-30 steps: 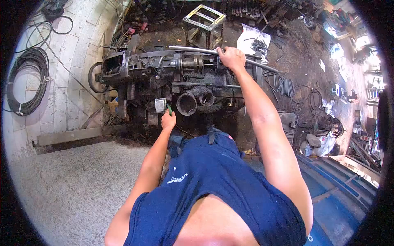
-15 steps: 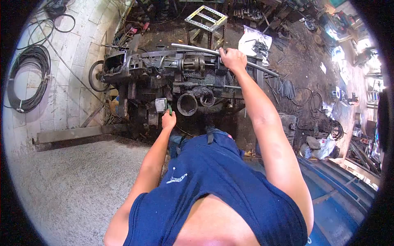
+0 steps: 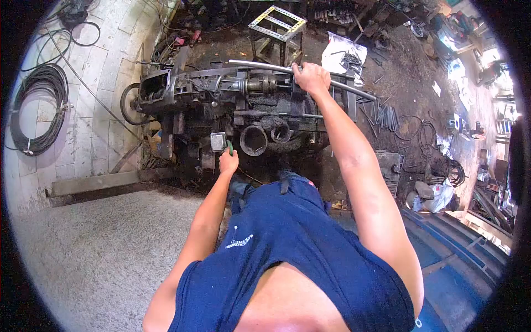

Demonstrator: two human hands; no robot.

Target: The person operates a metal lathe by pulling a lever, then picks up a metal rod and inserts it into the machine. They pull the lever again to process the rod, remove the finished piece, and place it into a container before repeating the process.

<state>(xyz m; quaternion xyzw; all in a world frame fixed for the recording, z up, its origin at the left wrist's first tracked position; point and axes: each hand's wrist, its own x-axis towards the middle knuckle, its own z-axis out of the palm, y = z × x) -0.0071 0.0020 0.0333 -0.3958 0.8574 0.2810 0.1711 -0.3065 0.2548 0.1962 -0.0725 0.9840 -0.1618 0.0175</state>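
Note:
My right hand point(image 3: 311, 78) is closed round a long grey metal rod point(image 3: 260, 65), which lies along the back of a dark, greasy machine point(image 3: 188, 91). Lower on the left, my left hand point(image 3: 228, 161) has its fingers wrapped round a green handle point(image 3: 230, 147). Beside that handle is a small box with a pale metal face point(image 3: 218, 141) on the machine's front. Two round openings, a larger ring point(image 3: 254, 140) and a smaller ring point(image 3: 280, 133), sit to the right of my left hand. A shaft with collars point(image 3: 260, 86) lies between the rod and the rings.
A metal-framed stool point(image 3: 277, 23) stands behind the machine. Right of it lies a white sheet point(image 3: 343, 55) with dark pieces on it. Several thin rods point(image 3: 387, 119) lie on the floor. A coiled cable point(image 3: 38, 109) hangs on the left wall.
The rod and my right hand have shifted slightly, with small tilts of the rod between frames. My left hand stays at the green handle.

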